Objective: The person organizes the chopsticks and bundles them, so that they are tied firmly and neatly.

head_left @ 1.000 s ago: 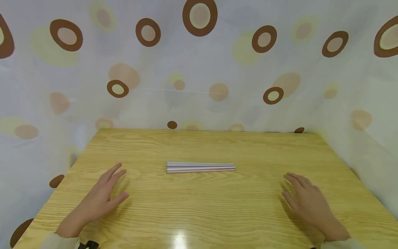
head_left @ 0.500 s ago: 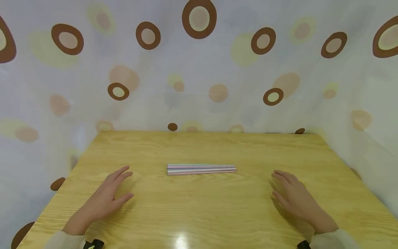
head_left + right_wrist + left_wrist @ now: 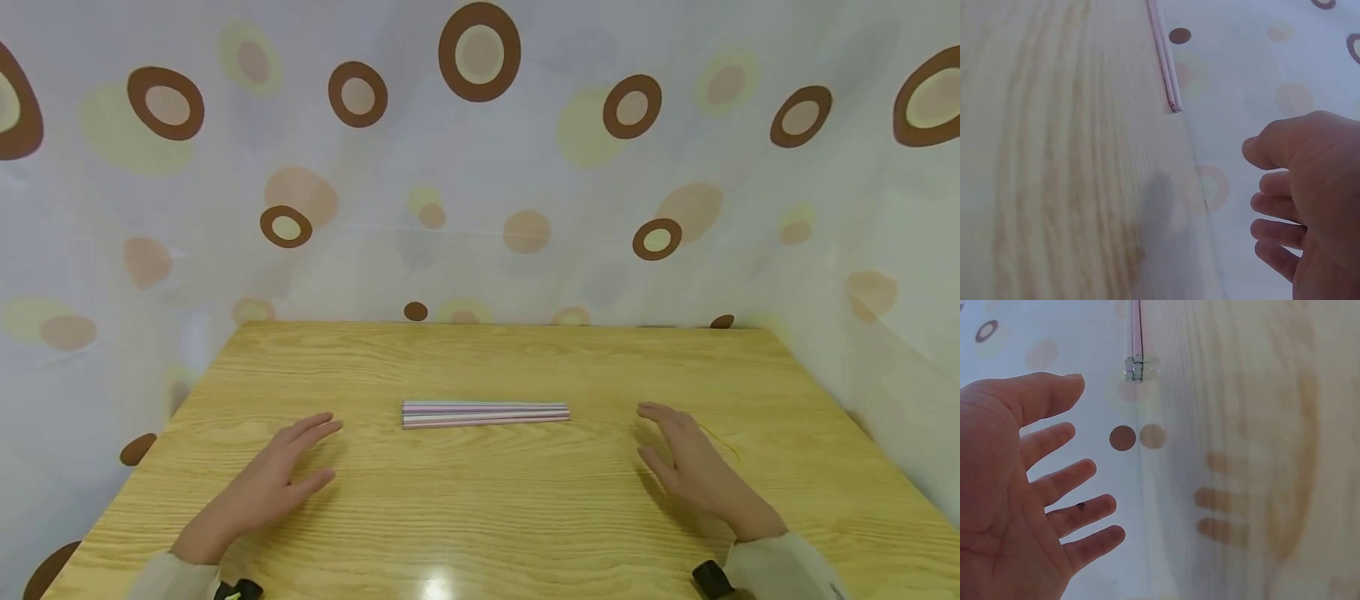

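Note:
A flat bundle of several long thin sticks [image 3: 485, 414], striped white, pink and purple, lies crosswise in the middle of the wooden table [image 3: 480, 517]. To its left, my left hand [image 3: 273, 475] hovers over the tabletop with fingers spread and holds nothing. My right hand [image 3: 693, 462] is on the other side, fingers loosely extended, apart from the bundle and holding nothing. The left wrist view catches shiny, clear-looking stick ends [image 3: 1135, 369] beyond the thumb. In the right wrist view, narrower pinkish stick ends [image 3: 1174, 106] appear past the fingers.
A thin yellow strand [image 3: 722, 443] lies on the table just beyond my right hand. Pale cloth with brown and peach ovals [image 3: 480, 167] walls the table at the back and both sides. Dark bands [image 3: 712, 579] sit at both cuffs.
Both hands have moved inward toward the stick bundle, the right hand farther than the left. The yellow strand has come into view behind the right hand. The bundle stays in its place.

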The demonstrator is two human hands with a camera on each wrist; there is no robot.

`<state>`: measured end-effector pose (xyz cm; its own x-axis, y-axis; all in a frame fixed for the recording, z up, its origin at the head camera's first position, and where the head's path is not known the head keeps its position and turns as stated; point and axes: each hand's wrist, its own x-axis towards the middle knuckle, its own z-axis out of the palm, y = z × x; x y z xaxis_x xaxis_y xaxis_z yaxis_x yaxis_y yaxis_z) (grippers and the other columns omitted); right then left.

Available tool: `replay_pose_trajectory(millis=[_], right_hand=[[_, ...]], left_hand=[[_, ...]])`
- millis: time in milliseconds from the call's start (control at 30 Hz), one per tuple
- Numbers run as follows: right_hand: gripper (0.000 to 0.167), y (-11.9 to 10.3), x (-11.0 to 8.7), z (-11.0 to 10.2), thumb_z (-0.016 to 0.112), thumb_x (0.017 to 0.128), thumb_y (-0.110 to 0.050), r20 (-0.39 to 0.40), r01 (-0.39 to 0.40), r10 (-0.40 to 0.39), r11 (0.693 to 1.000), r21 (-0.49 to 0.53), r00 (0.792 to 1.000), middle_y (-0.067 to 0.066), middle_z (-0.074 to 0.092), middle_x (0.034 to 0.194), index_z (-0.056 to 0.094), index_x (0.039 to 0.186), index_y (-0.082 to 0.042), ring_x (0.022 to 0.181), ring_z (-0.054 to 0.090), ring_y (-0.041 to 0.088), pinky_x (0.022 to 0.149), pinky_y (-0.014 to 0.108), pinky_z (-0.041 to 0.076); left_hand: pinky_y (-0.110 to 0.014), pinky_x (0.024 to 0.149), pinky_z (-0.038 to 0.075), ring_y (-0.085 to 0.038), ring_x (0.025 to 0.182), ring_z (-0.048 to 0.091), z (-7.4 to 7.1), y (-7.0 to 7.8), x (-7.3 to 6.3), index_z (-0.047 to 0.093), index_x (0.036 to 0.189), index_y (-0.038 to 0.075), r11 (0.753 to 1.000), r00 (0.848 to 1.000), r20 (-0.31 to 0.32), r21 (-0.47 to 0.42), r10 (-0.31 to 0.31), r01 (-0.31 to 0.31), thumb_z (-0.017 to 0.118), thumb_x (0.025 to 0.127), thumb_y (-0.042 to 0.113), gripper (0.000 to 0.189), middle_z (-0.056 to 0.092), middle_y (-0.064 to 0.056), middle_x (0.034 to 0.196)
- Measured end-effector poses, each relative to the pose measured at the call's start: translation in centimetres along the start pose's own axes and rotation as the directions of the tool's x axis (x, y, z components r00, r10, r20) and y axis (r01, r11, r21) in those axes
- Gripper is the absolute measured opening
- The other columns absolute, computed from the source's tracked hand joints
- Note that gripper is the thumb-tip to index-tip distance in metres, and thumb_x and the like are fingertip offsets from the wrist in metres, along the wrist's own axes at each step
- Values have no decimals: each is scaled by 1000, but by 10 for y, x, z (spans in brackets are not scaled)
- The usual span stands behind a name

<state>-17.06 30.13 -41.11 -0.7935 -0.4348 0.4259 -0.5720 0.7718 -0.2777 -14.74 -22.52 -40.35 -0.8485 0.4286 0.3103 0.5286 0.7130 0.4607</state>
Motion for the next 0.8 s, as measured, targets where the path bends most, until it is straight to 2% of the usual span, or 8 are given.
replay_pose_trajectory(millis=[167, 267, 333, 433, 500, 633, 800], right_hand=[[47, 1, 5, 1, 62, 92, -5, 56, -58, 52, 992, 108, 997, 28, 47, 132, 44, 132, 12, 120, 42, 44, 90, 60, 37], [47, -2, 8, 2, 58, 96, -8, 102, -105, 88, 979, 175, 991, 29, 44, 136, 41, 135, 11, 124, 39, 46, 93, 63, 34], [47, -3, 9, 3, 57, 96, -9, 106, -114, 94, 973, 200, 990, 29, 42, 137, 41, 136, 10, 125, 37, 47, 93, 65, 33], [46, -4, 8, 6, 59, 95, -7, 88, -99, 82, 973, 208, 993, 29, 43, 137, 42, 135, 10, 125, 37, 47, 93, 64, 33], [46, -4, 8, 8, 59, 95, -7, 79, -85, 70, 976, 202, 994, 28, 43, 136, 42, 134, 10, 124, 37, 46, 91, 62, 37], [47, -4, 14, 10, 57, 96, -9, 102, -88, 68, 976, 197, 992, 28, 42, 137, 41, 136, 9, 123, 39, 44, 88, 59, 42], [46, -3, 27, 12, 55, 97, -9, 124, -108, 79, 963, 248, 989, 28, 41, 137, 39, 137, 8, 122, 40, 44, 91, 61, 40]], left_hand=[[-61, 95, 40, -42, 129, 42, 3, 10, 1, 47, 139, 5, 999, 1000, 17, -41, 0, 1, 66, 92, 20, 53, 45, -18, 143], [-58, 97, 40, -40, 130, 43, 5, 14, 3, 46, 140, 6, 1000, 1000, 21, -29, 1, -1, 66, 92, 21, 54, 46, -16, 143], [-57, 98, 39, -39, 130, 43, 7, 14, 4, 45, 140, 5, 1000, 1000, 24, -20, 0, 1, 66, 92, 21, 54, 46, -15, 143], [-57, 99, 39, -39, 131, 43, 10, 13, 7, 45, 140, 5, 1000, 1000, 31, -19, 0, 0, 66, 92, 20, 55, 45, -16, 143], [-57, 100, 38, -39, 131, 42, 12, 13, 9, 45, 140, 5, 1000, 999, 40, -27, 0, 1, 66, 92, 20, 54, 45, -16, 144], [-57, 100, 38, -40, 131, 42, 17, 13, 12, 45, 139, 2, 999, 999, 45, -35, 8, -6, 66, 91, 18, 54, 45, -18, 143], [-57, 101, 37, -40, 131, 42, 18, 11, 17, 45, 138, 0, 999, 999, 41, -48, -14, 16, 67, 91, 17, 54, 45, -19, 143]])
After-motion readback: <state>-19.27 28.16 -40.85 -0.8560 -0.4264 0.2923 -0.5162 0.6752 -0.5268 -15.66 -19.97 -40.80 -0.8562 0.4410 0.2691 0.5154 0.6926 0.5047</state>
